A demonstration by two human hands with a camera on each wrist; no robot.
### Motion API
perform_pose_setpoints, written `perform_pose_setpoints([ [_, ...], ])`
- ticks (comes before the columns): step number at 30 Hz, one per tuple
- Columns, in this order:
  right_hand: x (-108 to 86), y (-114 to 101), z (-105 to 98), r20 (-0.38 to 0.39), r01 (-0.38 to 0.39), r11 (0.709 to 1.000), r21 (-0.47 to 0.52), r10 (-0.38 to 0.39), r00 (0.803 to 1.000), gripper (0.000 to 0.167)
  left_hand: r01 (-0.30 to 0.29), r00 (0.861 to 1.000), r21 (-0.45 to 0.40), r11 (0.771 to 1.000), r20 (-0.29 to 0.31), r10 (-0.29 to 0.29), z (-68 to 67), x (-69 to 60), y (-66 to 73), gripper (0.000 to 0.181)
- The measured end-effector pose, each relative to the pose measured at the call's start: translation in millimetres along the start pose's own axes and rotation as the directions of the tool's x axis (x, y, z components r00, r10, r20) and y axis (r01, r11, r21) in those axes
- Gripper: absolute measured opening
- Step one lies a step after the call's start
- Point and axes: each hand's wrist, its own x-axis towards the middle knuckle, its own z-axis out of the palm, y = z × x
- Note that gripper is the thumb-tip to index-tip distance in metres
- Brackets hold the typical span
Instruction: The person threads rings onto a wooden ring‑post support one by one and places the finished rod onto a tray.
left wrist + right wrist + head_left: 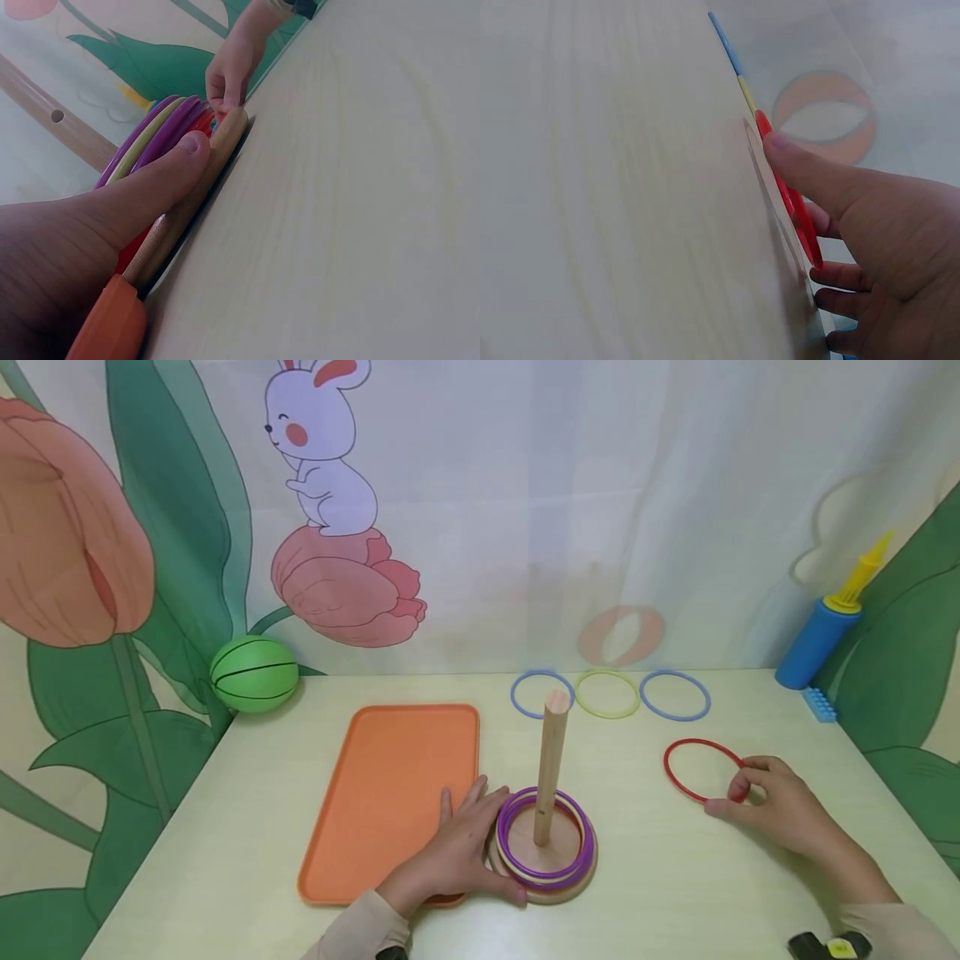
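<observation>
A wooden peg [551, 764] stands upright on a round wooden base [555, 896]. Purple rings [588, 847] lie stacked around it, a pale yellow one between them and red [201, 122] beneath in the left wrist view. My left hand [467, 852] rests against the base's left side, fingers spread, its thumb [176, 169] along the rim. To the right, my right hand [787, 810] pinches a red ring [693, 742] between thumb and fingers. In the right wrist view that ring [787, 191] is held tilted slightly above the table, with a shadow below.
An orange tray [397, 793] lies left of the base, partly under my left hand. Blue [678, 718] and yellow rings [607, 717] lie in a row at the back. A green ball [255, 674], a blue-yellow pump [817, 643] and a blue block [820, 705] sit near the back corners.
</observation>
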Motion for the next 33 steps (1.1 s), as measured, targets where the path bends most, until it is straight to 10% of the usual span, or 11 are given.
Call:
perform_pose_setpoints([
  [33,4.5,-38,1,-0.208,0.1,0.98,0.175,-0.062,0.976,0.05,-0.002,1.0,0.011,1.0,0.003,0.002,1.3,1.6,-2.5,0.132],
])
